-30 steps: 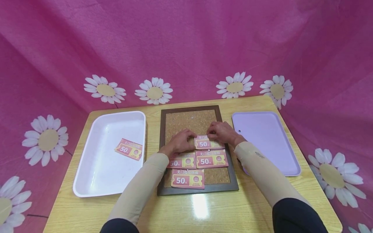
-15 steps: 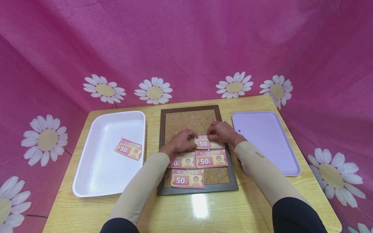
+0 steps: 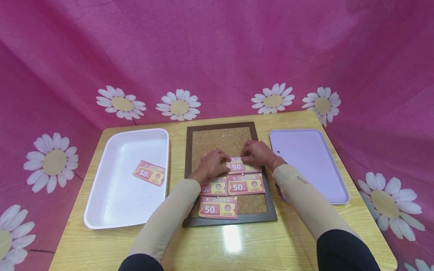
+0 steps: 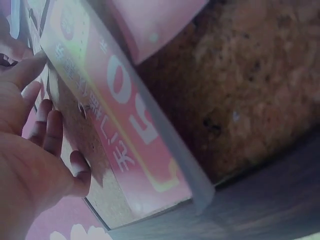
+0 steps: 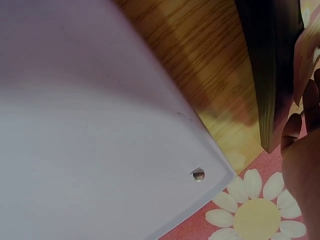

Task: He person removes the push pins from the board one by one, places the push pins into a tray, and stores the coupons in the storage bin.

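Note:
A red and yellow coupon [image 3: 236, 167] printed with 50 lies on the framed cork board [image 3: 220, 141]. My right hand [image 3: 259, 153] bends over its top edge, thumb and fingertips close together there, their grip largely hidden. My left hand [image 3: 214, 163] reaches to the coupon's left end with loosely bent fingers; in the left wrist view a gap shows between the thumb and the other fingers. Under my left wrist lies a second coupon [image 4: 120, 100], partly covered. To its right another coupon [image 3: 245, 185] shows a small pin at its top, and a further coupon [image 3: 217, 208] lies nearest me.
A white bin [image 3: 112, 203] on the left holds one loose coupon [image 3: 149, 173]. On the right stands a lilac tray [image 3: 310, 162], its corner hole visible in the right wrist view. The wooden table [image 3: 264, 248] meets a pink flowered curtain [image 3: 220, 56] at the back.
My left hand and forearm have shifted slightly to the right, hiding more of the left coupon. My right hand stays in place at the upper coupon's top edge.

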Demonstrator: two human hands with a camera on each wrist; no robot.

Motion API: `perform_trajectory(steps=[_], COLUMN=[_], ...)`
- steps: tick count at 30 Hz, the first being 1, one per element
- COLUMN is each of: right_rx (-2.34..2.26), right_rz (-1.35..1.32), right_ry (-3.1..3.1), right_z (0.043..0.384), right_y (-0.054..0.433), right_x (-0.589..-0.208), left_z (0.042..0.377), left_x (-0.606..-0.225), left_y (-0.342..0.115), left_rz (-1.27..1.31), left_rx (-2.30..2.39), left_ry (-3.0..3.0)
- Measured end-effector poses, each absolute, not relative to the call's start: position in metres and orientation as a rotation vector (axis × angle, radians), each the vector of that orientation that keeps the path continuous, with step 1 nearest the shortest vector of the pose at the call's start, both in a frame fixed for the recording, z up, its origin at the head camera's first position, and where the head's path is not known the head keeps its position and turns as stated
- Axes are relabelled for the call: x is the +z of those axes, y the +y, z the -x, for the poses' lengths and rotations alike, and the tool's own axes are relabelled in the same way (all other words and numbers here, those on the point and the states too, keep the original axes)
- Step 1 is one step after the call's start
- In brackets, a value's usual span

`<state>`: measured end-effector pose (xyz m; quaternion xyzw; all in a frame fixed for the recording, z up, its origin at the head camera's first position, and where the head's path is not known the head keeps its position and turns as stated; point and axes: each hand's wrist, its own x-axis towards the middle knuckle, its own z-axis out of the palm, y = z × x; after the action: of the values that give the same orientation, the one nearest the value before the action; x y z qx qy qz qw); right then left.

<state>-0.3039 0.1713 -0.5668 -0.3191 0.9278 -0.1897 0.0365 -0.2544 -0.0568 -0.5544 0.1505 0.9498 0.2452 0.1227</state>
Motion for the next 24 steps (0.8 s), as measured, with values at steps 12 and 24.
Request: perform_trajectory(steps=[12, 24], right_rx=[-0.598, -0.551], right_rz=[0.97, 1.024], right_ry=[2.86, 2.92], right_z=[0.3002, 0.3001], right_y=[0.1656, 0.1661], right_x=[-0.5645, -0.5656], left_z=[0.2535, 0.2543], left_x=[-0.5513, -0.553], left_y=[-0.0531, -0.0514], left_rz=[-0.379, -0.357], left_rx=[0.716, 0.723], left_ry=[2.763, 2.758])
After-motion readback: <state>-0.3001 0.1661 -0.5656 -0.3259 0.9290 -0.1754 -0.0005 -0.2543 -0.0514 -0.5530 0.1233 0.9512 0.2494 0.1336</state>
